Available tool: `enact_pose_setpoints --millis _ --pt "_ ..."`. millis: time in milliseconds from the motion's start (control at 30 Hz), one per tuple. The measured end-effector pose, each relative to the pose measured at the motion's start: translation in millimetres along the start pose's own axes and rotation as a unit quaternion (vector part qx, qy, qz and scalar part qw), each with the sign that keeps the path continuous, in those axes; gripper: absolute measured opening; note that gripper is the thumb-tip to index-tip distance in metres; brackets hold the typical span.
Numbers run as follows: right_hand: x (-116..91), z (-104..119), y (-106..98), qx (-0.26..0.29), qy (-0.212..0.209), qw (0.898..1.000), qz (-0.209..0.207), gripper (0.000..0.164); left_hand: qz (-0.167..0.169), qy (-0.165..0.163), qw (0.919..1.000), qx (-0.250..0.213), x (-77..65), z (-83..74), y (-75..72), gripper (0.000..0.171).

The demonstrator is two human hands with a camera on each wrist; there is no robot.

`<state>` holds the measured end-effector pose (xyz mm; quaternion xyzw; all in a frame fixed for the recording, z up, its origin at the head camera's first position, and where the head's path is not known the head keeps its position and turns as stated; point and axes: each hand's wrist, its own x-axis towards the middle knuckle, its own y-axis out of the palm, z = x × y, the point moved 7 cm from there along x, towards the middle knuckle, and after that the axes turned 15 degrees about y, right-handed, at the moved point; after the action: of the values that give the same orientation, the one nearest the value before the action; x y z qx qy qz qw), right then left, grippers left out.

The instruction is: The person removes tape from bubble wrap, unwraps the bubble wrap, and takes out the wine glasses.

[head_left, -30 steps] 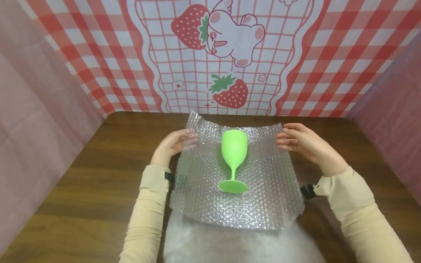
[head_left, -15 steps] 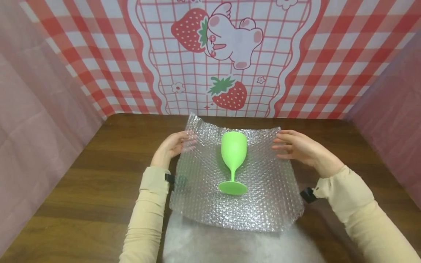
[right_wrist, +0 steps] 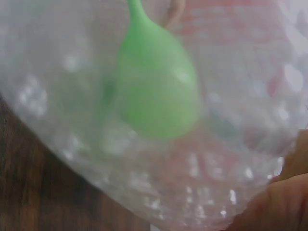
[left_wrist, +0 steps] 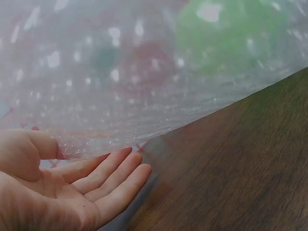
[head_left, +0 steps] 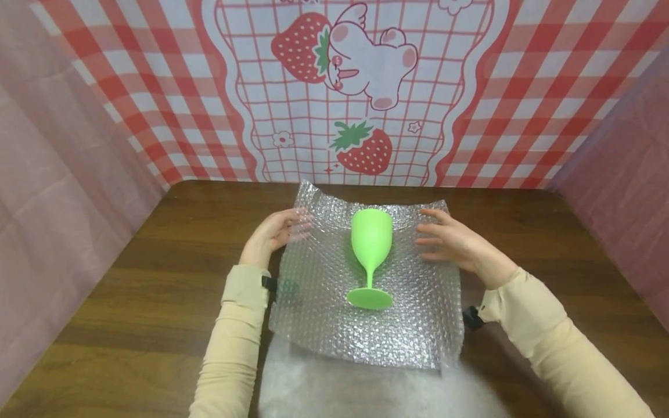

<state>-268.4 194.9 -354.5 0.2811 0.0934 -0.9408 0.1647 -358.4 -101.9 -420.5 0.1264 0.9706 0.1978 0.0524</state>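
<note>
A lime-green goblet [head_left: 371,238] lies on a sheet of clear bubble wrap [head_left: 324,313], its bowl toward the back and its round foot toward the front. My left hand [head_left: 274,230] is at the sheet's left edge, with fingertips showing through the plastic. In the left wrist view, that hand [left_wrist: 72,192] has its fingers extended under the raised edge. On the opposite side, my right hand [head_left: 455,241] has its fingers straight and spread against the raised right edge of the bubble wrap. Through the plastic, the goblet [right_wrist: 159,86] shows blurred in the right wrist view.
Beneath everything is a dark brown wooden table [head_left: 157,290]. A pale white surface [head_left: 340,389] shows in front of the bubble wrap. Behind the table hangs a red-checked cloth [head_left: 172,87] with strawberries, and pink curtains [head_left: 63,174] flank both sides.
My right hand has moved left toward the goblet, and the right edge of the bubble wrap has folded inward with it. My left hand and the goblet stay nearly in place.
</note>
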Motion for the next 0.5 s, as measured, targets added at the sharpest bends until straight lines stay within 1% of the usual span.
enact_pose_setpoints --millis 100,300,367,500 --pt "2 -1 6 -0.003 -0.006 1.000 0.002 0.068 0.002 -0.002 1.0000 0.000 -0.4 -0.1 0.4 0.035" --pt "5 -4 15 -0.027 -0.011 1.000 0.000 0.072 0.001 -0.003 1.0000 0.003 0.5 0.0 1.7 0.025" --pt "6 -6 18 -0.032 -0.010 0.999 -0.001 0.074 0.000 -0.003 1.0000 0.004 0.9 0.3 1.2 0.024" --pt "9 -9 22 -0.027 0.001 1.000 -0.011 0.076 0.002 -0.004 1.0000 0.003 1.1 2.0 0.2 0.030"
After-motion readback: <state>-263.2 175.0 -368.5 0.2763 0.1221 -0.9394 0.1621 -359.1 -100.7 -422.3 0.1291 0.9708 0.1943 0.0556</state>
